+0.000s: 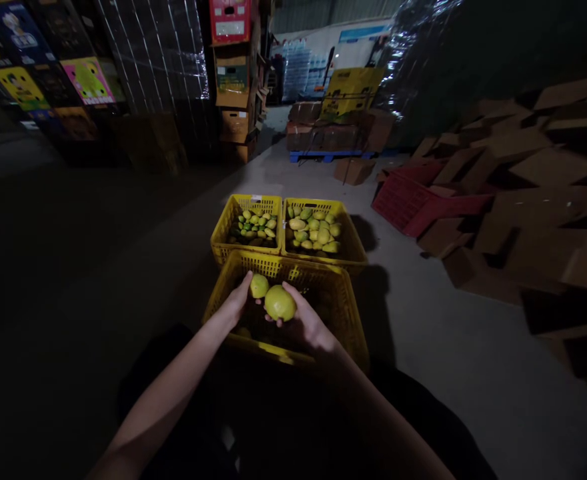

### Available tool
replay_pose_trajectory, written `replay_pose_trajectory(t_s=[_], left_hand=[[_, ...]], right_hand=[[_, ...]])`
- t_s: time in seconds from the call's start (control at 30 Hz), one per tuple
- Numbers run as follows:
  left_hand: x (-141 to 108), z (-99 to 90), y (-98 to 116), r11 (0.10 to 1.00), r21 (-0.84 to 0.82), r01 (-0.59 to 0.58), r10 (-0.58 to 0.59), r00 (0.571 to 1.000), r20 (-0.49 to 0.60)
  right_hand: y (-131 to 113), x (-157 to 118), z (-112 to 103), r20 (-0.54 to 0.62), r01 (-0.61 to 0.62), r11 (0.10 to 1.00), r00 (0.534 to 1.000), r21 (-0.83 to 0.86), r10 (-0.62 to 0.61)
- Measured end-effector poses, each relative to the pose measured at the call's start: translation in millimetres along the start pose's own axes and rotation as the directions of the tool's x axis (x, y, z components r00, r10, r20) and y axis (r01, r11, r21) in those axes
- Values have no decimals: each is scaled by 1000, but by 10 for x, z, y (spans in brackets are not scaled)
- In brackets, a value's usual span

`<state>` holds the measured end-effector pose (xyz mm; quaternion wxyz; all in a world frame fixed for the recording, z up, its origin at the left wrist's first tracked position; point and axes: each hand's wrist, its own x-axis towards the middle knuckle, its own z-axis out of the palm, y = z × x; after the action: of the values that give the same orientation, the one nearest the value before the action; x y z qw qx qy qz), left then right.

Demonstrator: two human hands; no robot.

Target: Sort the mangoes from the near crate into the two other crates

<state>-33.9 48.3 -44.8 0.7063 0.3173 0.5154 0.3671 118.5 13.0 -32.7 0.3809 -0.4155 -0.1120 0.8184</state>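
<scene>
The left hand [239,300] curls around a small round fruit [259,286], and the right hand [307,321] cups a big fruit [280,303]. The big fruit looks a bit wider than tall. The two fruits sit side by side between the hands, each nearest its own hand, over the near yellow crate [347,297]. Past it, a left crate [221,223] and a right crate [352,235] hold more fruit.

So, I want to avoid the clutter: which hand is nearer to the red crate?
Right. The right hand, holding the larger fruit, is left of the red crate; the left hand, with the smaller fruit, is farther left.
</scene>
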Motion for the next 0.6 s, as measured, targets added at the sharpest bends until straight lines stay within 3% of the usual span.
replay_pose_trajectory(t_s=[0.13, 0.2, 0.23, 0.27, 0.3, 0.37, 0.4, 0.43, 0.5, 0.6], left_hand=[[-36, -24, 77, 992, 102, -74, 72, 997, 16], [-98, -20, 121, 969, 108, -221, 222, 975, 4], [-135, -16, 138, 937, 114, -330, 333, 943, -10], [-173, -13, 154, 887, 127, -444, 450, 893, -20], [-211, -9, 167, 824, 150, -546, 555, 832, -22], [-281, -1, 192, 714, 207, -669, 685, 729, -6], [-310, 4, 204, 688, 227, -689, 707, 707, 0], [-335, 10, 215, 681, 236, -693, 713, 701, 0], [-371, 22, 233, 694, 236, -680, 699, 715, 4], [-400, 30, 249, 687, 245, -684, 695, 717, 55]], right_hand=[[-30, -95, 15, -13, 115, 981, 993, -157, -118], [-47, -128, 12, -18, 246, 928, 965, -278, -261], [-55, -136, 8, -23, 339, 873, 929, -351, -370], [-63, -139, 2, -25, 444, 787, 865, -429, -502], [-70, -137, -3, -16, 544, 666, 768, -510, -640], [-83, -130, -13, 49, 664, 373, 525, -648, -850], [-88, -130, -14, 91, 682, 241, 413, -691, -906], [-91, -132, -13, 131, 685, 144, 332, -714, -934], [-95, -147, -3, 176, 683, 51, 259, -729, -950], [-107, -178, 19, 194, 676, 16, 234, -736, -953]])
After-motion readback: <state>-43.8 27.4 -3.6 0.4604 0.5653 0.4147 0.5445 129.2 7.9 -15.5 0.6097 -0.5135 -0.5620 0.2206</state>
